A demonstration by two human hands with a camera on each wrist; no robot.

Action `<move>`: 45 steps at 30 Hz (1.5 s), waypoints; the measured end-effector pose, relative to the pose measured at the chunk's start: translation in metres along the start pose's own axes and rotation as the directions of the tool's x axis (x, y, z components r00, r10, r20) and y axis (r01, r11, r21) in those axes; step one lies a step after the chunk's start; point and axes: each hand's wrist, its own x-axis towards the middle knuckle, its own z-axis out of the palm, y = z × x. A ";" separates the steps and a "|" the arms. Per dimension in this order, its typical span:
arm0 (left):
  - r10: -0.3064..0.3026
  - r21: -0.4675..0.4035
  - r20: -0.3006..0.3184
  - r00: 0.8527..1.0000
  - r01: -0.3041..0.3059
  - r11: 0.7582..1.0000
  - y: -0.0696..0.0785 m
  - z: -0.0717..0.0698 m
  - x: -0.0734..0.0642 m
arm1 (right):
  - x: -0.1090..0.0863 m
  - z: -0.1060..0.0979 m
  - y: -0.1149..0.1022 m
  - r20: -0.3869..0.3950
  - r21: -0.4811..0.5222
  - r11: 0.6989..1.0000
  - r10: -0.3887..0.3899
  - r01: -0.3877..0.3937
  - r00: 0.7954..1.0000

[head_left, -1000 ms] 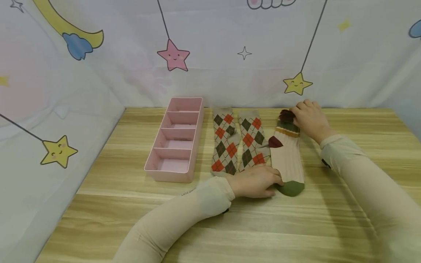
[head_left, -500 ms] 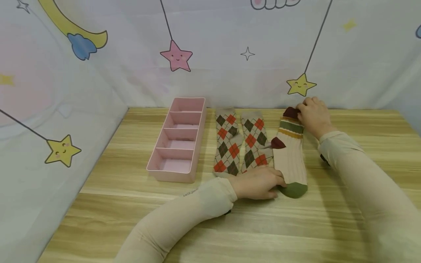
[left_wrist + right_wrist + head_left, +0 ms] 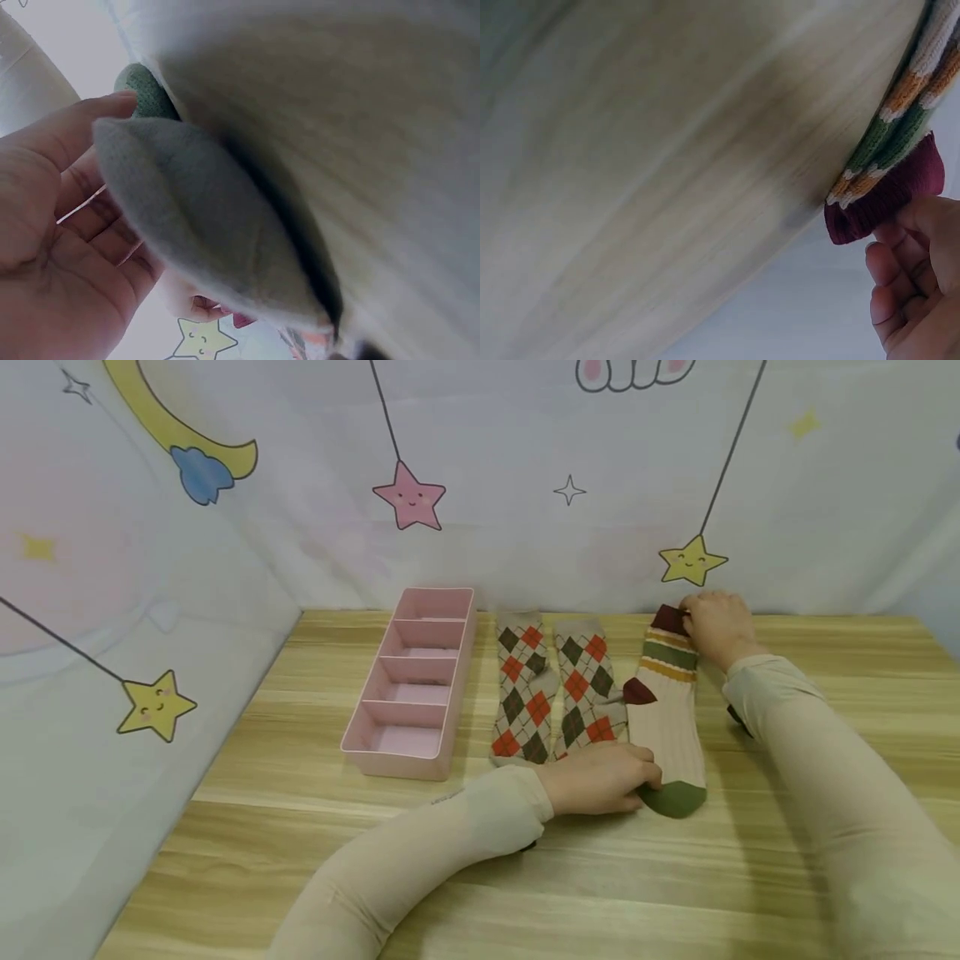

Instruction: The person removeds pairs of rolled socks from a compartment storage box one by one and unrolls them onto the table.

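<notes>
Striped sock (image 3: 666, 720) lies flat: right hand (image 3: 716, 625) pinches its maroon cuff (image 3: 889, 196), left hand (image 3: 603, 777) grips its green toe (image 3: 675, 799).

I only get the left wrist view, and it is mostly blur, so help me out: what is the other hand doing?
Observer: The right hand pinches the striped sock's maroon cuff at the far end.
Operator: And my green patch?
Observer: That is the sock's green toe, beside the left hand at the near end.
Operator: Anything else on the table?
Observer: Two argyle socks lie flat side by side, between the striped sock and a pink four-compartment tray.
</notes>
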 end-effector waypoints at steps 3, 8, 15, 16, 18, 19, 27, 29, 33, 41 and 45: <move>-0.008 -0.001 -0.002 1.000 0.008 1.000 0.001 0.000 0.002 | 0.001 0.001 0.002 0.017 0.023 1.000 0.020 -0.020 1.000; -0.024 0.007 -0.008 1.000 0.024 1.000 0.002 0.000 0.005 | 0.000 0.001 0.005 0.074 0.065 0.997 0.045 -0.050 0.996; -0.034 0.099 0.000 0.999 0.033 0.995 0.007 0.001 0.009 | -0.001 -0.003 0.006 0.190 0.048 0.998 0.033 -0.042 0.981; -0.031 0.118 0.000 1.000 0.031 0.992 0.008 0.001 0.009 | -0.002 -0.003 0.006 0.197 0.047 0.998 0.029 -0.039 0.980; -0.027 0.155 -0.003 1.000 0.027 0.988 0.009 0.002 0.010 | -0.002 -0.004 0.006 0.199 0.049 0.998 0.023 -0.033 0.980; -0.026 0.166 -0.006 1.000 0.027 0.986 0.010 0.002 0.010 | -0.002 -0.004 0.005 0.200 0.051 0.998 0.019 -0.030 0.980; -0.026 0.237 -0.040 0.999 0.035 0.971 0.012 0.005 0.015 | -0.002 -0.005 0.007 0.182 0.060 0.998 0.007 -0.018 0.983; -0.028 0.225 -0.044 0.999 0.037 0.974 0.012 0.004 0.015 | -0.002 -0.006 0.007 0.173 0.066 0.998 0.006 -0.018 0.985; -0.048 0.156 -0.066 0.997 0.058 0.986 0.011 0.000 0.012 | -0.003 -0.008 0.006 0.141 0.086 0.996 0.001 -0.013 0.990; -0.094 0.034 -0.176 0.980 0.101 0.994 0.006 -0.005 0.003 | -0.001 -0.015 0.005 0.071 0.097 0.995 -0.018 0.011 0.997; -0.125 -0.048 -0.215 0.969 0.117 0.992 0.004 -0.006 -0.001 | -0.001 -0.020 0.006 0.058 0.092 0.996 -0.028 0.022 0.998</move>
